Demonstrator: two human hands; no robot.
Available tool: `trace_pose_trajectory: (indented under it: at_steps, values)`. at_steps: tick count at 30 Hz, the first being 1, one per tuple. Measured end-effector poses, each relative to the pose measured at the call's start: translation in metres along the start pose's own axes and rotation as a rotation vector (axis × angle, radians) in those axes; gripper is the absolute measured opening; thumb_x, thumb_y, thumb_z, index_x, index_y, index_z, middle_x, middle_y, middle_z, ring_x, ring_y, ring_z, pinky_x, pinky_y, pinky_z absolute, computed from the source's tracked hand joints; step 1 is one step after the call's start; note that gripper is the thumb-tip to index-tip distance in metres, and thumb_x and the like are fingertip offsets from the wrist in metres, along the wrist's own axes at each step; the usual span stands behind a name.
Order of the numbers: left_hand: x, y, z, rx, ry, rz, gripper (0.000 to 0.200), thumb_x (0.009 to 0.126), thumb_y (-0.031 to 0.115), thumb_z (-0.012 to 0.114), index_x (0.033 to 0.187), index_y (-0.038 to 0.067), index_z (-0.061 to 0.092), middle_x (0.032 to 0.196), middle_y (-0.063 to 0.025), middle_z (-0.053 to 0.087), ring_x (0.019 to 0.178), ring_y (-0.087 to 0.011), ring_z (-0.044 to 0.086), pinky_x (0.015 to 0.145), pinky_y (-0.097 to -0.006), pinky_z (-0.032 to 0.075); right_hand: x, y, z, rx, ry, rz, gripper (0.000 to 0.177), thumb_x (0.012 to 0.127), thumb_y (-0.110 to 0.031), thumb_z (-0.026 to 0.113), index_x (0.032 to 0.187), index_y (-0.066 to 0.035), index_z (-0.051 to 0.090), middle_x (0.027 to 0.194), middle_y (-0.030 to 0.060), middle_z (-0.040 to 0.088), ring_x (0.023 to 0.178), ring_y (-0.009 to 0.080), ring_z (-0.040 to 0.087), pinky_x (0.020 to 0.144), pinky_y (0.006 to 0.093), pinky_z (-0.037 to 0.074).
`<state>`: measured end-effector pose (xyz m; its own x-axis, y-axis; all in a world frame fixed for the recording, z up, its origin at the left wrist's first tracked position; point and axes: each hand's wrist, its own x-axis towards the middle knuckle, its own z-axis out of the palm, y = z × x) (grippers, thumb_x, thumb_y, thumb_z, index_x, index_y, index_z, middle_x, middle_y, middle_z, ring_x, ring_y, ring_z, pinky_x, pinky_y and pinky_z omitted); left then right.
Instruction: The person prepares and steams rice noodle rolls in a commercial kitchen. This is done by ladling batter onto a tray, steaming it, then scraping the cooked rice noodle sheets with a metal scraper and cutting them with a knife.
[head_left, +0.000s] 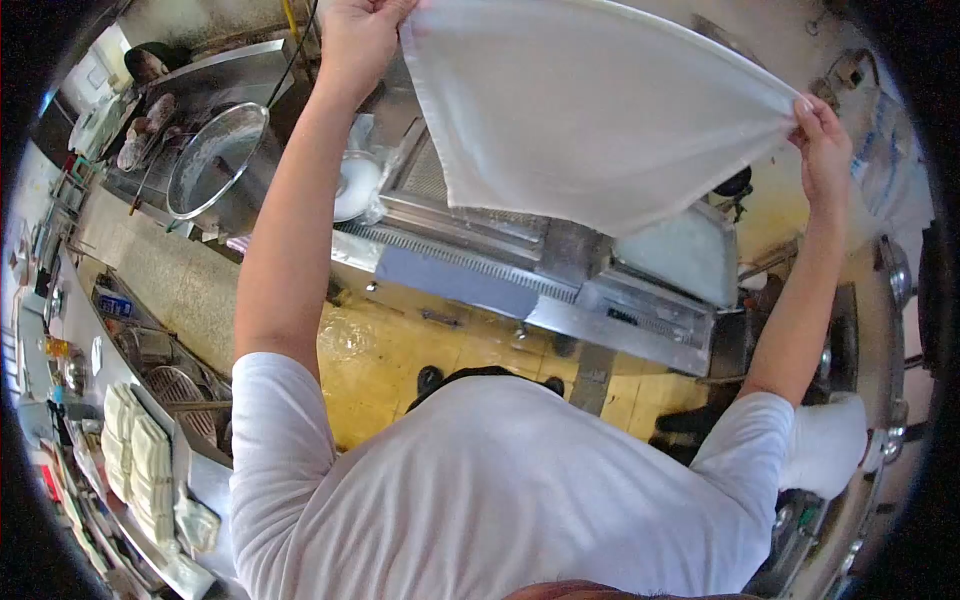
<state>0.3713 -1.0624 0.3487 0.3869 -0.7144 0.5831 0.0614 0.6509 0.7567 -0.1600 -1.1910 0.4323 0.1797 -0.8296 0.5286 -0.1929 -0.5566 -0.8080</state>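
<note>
A white cloth (590, 110) hangs spread between my two raised hands, above a steel counter. My left hand (362, 35) pinches one upper corner at the top of the view; its fingertips are partly cut off by the frame. At the other upper corner, my right hand (822, 135) is closed on the fabric. The cloth's lower edge droops in front of a metal tray with a perforated surface (425, 170) and partly covers a shallow pan of whitish content (685, 255).
Left of the counter stands a large steel pot (225, 165), near a white round lid or bowl (355, 185). Stacked foam boxes (137, 460) sit on the left-hand table. Another person in a white top (825, 445) is close at my right. The floor is yellow tile (370, 370).
</note>
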Motion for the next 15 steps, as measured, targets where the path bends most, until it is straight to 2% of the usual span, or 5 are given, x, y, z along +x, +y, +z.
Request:
trace_pose_trajectory:
  at_steps: [4,7,8,13,15]
  values:
    - [-0.005,0.033,-0.056,0.292,0.071,0.048,0.016,0.097,0.007,0.066,0.109,-0.003,0.070,0.089,-0.0041,0.071,0.072,-0.0099,0.062,0.066,-0.0247,0.051,-0.008,-0.009,0.068,-0.044,0.035,0.051,0.027,0.100,-0.020,0.065,0.120,-0.002,0.067,0.105,0.0025,0.070,0.091,0.0113,0.064,0.081,0.0264,0.051]
    - [-0.006,0.044,-0.094,0.299,0.063,0.011,0.016,0.097,0.007,0.065,0.109,-0.002,0.070,0.090,-0.0041,0.071,0.075,-0.0097,0.063,0.068,-0.0240,0.051,-0.022,-0.029,0.114,-0.087,0.016,0.078,0.026,0.101,-0.020,0.064,0.120,-0.002,0.066,0.105,0.0027,0.070,0.091,0.0113,0.065,0.079,0.0261,0.052]
    - [0.001,0.040,-0.114,0.422,0.051,0.051,0.016,0.097,0.007,0.065,0.109,-0.002,0.071,0.090,-0.0035,0.071,0.077,-0.0098,0.064,0.070,-0.0237,0.051,-0.027,-0.037,0.129,-0.120,0.018,0.095,0.025,0.102,-0.019,0.062,0.120,-0.002,0.065,0.105,0.0029,0.069,0.091,0.0114,0.065,0.078,0.0261,0.054]
    - [-0.001,0.054,-0.148,0.365,0.088,0.081,0.014,0.097,0.006,0.066,0.107,-0.002,0.072,0.088,-0.0018,0.071,0.077,-0.0095,0.063,0.071,-0.0242,0.050,-0.043,-0.053,0.165,-0.063,-0.031,0.080,0.027,0.101,-0.020,0.064,0.120,-0.001,0.066,0.104,0.0035,0.070,0.090,0.0120,0.066,0.078,0.0266,0.054]
    - [0.001,0.053,-0.160,0.450,0.126,0.084,0.015,0.096,0.006,0.066,0.109,-0.001,0.072,0.089,-0.0023,0.071,0.079,-0.0095,0.063,0.072,-0.0238,0.050,-0.051,-0.055,0.172,-0.047,-0.049,0.073,0.028,0.100,-0.021,0.065,0.120,-0.001,0.067,0.103,0.0035,0.071,0.090,0.0124,0.066,0.078,0.0273,0.054]
